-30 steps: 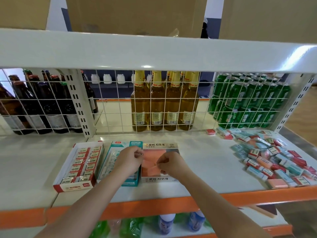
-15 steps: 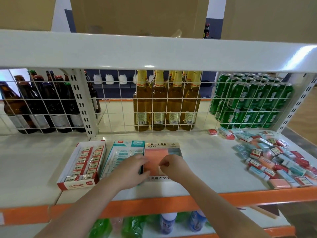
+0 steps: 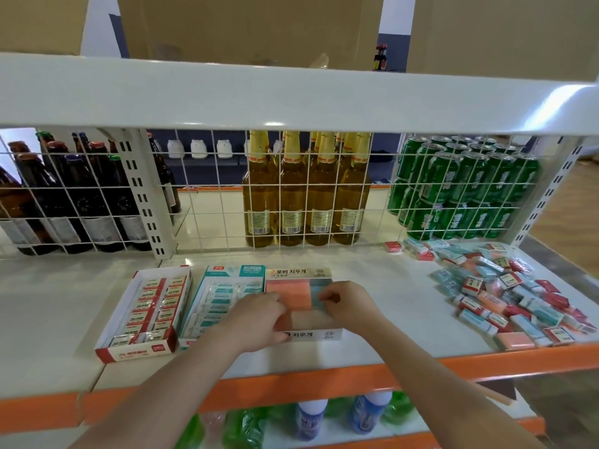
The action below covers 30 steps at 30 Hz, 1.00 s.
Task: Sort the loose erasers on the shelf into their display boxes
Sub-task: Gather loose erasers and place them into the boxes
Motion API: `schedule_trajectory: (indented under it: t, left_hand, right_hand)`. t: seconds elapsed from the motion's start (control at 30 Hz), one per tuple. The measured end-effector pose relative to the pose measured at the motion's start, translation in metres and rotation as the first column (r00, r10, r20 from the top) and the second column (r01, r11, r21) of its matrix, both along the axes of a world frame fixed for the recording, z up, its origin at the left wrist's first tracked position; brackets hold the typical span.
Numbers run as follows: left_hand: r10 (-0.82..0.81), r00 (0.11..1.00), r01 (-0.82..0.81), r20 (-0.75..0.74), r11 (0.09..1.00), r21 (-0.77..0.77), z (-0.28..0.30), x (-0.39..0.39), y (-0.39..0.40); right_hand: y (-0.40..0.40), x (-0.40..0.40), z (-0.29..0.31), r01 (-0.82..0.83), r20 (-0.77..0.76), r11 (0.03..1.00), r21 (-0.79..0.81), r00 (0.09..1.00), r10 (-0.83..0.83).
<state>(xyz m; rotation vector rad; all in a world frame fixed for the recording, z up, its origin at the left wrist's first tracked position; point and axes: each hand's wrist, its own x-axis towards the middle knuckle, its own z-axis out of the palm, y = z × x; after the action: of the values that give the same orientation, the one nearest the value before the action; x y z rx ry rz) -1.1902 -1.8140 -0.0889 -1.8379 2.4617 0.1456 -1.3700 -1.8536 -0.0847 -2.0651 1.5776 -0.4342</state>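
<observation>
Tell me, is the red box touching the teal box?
Apart. The head view shows a thin strip of white shelf between the red box and the teal box, all along their sides.

Bare shelf [image 3: 372,286] lies mid-frame between the orange display box [image 3: 299,275] and the eraser pile [image 3: 505,296] at right; the wire grid [image 3: 291,196] walls off the back, the upper shelf [image 3: 291,95] caps headroom
</observation>
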Motion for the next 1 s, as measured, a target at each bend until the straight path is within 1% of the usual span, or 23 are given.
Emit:
schedule_trajectory:
  t: [0.1, 0.3, 0.43, 0.7, 0.83, 1.0]
  left_hand:
    - [-0.015, 0.999, 0.015, -0.034, 1.000, 0.004, 0.007, -0.008, -0.005]
    - [-0.042, 0.975, 0.044, -0.217, 0.999, 0.001, 0.008, -0.042, -0.017]
    - [-0.088, 0.955, 0.089, -0.285, 0.996, -0.011, 0.012, -0.074, -0.029]
    - [-0.182, 0.919, 0.211, -0.349, 0.976, 0.049, 0.009, -0.137, -0.052]
    - [-0.236, 0.913, 0.267, -0.333, 0.962, 0.049, 0.003, -0.166, -0.063]
    - [-0.247, 0.908, 0.277, -0.338, 0.960, 0.044, -0.006, -0.197, -0.077]
  right_hand:
    - [-0.005, -0.013, 0.000, 0.034, 0.019, 0.999, -0.018, 0.999, -0.033]
    - [-0.008, -0.055, 0.001, 0.136, 0.052, 0.990, -0.025, 0.990, -0.134]
    - [-0.006, -0.088, 0.000, 0.220, 0.043, 0.975, -0.025, 0.975, -0.219]
    - [0.000, -0.157, -0.001, 0.377, -0.016, 0.926, -0.009, 0.926, -0.378]
    - [0.003, -0.189, -0.003, 0.457, -0.035, 0.889, -0.026, 0.889, -0.457]
    - [0.001, -0.223, -0.005, 0.551, -0.034, 0.833, -0.054, 0.833, -0.553]
